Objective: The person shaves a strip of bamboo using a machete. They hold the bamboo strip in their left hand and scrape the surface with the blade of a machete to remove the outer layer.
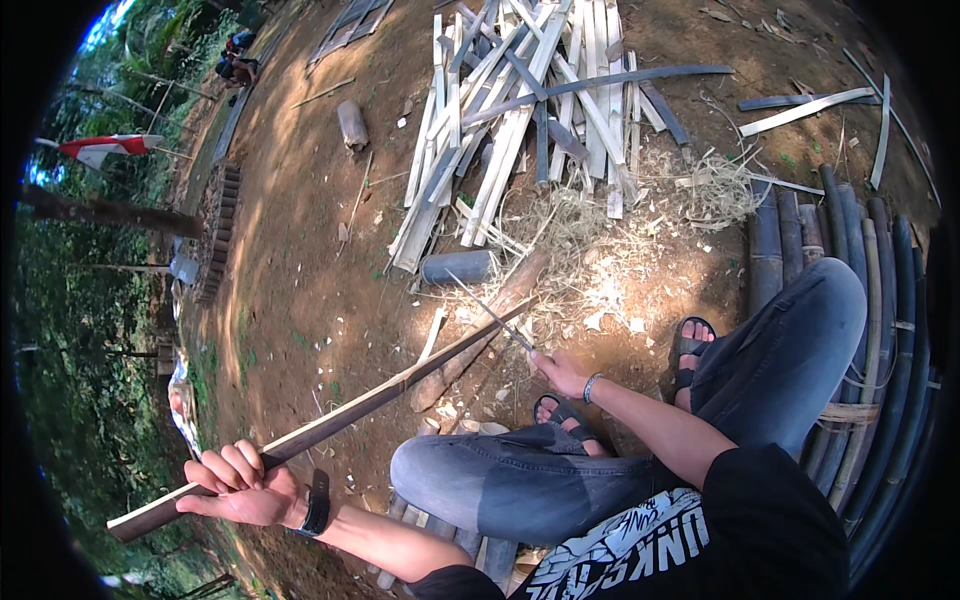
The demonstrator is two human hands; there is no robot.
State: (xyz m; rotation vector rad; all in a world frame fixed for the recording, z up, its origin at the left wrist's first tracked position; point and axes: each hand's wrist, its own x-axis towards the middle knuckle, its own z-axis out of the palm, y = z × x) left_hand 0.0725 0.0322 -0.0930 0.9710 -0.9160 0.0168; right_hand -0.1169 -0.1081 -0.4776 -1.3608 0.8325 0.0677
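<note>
Black shirt [770,510] fills the foreground as the left hand [250,487] clamps its fingers around a long bamboo strip [360,410] slanting over a log [435,388]; the right hand [560,374] has fingers wrapped on a knife [490,312]. Piled strips [515,140] ahead look split, this one apparently unfinished.

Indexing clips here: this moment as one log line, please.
left hand: gripping long strip | right hand: holding knife near strip's far end | strip pile: ahead
</note>
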